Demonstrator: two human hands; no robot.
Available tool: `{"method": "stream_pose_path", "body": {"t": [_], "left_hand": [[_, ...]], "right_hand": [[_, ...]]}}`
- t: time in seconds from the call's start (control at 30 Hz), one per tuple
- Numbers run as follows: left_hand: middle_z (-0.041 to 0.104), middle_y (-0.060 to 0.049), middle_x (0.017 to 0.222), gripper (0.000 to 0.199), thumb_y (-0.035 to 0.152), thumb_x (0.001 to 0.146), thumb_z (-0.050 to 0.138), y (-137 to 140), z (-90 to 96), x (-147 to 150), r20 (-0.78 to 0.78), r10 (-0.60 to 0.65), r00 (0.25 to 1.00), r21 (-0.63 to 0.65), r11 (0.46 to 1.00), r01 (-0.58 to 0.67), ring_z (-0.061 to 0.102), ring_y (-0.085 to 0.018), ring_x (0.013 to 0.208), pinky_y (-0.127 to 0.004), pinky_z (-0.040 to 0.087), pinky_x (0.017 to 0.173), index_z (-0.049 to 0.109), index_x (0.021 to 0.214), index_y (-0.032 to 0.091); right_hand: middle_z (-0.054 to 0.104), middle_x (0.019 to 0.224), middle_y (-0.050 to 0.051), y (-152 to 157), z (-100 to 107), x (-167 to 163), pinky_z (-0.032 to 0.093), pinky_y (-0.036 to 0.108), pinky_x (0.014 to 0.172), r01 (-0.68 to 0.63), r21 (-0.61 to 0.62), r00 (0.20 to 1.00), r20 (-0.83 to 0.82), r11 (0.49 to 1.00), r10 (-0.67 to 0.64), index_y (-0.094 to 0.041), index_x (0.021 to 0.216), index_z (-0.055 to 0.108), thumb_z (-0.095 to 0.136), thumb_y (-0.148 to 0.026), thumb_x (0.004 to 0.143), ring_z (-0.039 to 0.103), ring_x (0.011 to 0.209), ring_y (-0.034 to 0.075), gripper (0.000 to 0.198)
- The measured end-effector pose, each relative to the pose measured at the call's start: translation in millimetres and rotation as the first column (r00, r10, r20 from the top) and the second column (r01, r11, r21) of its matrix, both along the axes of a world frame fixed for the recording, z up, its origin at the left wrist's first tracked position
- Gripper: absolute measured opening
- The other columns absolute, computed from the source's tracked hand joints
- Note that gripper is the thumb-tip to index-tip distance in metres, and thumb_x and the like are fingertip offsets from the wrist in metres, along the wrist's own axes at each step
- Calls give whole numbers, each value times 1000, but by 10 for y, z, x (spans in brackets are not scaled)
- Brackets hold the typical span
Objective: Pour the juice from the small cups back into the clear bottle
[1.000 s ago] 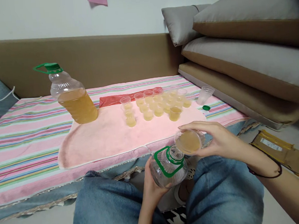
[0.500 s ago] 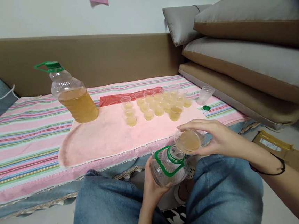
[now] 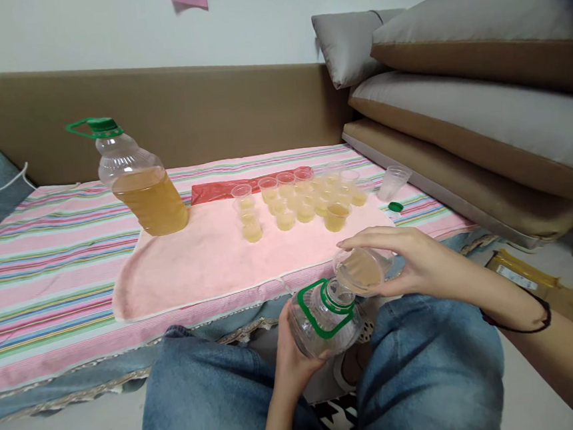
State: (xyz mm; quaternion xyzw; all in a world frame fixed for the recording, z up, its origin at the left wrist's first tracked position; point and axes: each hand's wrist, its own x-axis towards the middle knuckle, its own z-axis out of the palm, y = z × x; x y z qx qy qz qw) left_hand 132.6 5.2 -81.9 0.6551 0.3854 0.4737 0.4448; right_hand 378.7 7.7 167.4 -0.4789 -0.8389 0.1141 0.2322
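My left hand (image 3: 297,354) is wrapped round a clear plastic bottle (image 3: 334,334) with a green handle ring, holding it tilted between my knees. Its mouth is uncapped. In my right hand (image 3: 403,258) is a clear plastic cup (image 3: 360,272) of pale yellow liquid, tipped so that its rim meets the bottle's mouth. Beyond my hands, several cups of yellow liquid (image 3: 337,217) stand grouped on a pink towel (image 3: 191,270). A large bottle (image 3: 152,203) of amber liquid with a green cap stands at the left.
A green cap (image 3: 395,207) lies near a stack of empty cups (image 3: 394,180) at the right. Behind the filled cups is a red plastic strip (image 3: 214,192). Cushions (image 3: 477,104) are piled at the right, with a brown package (image 3: 549,292) on the floor below.
The cup in my right hand is tipped slightly further and seems to hold a little less liquid. My right wrist has shifted slightly; the bottle has barely moved.
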Motion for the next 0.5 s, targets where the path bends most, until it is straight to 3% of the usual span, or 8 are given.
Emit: {"method": "stream_pose_path", "body": {"t": [0.5], "left_hand": [[50,-19,143,105,33,58,88,-1,14,25,56,2,998,7,1000,-2,52,-37,135,-53,42,115,32,145,18]], "right_hand": [[66,128,4,22,58,-3,52,37,97,-39,20,997,73,999,38,-28,134,62,75,-20,79,63,117,27,57]]}}
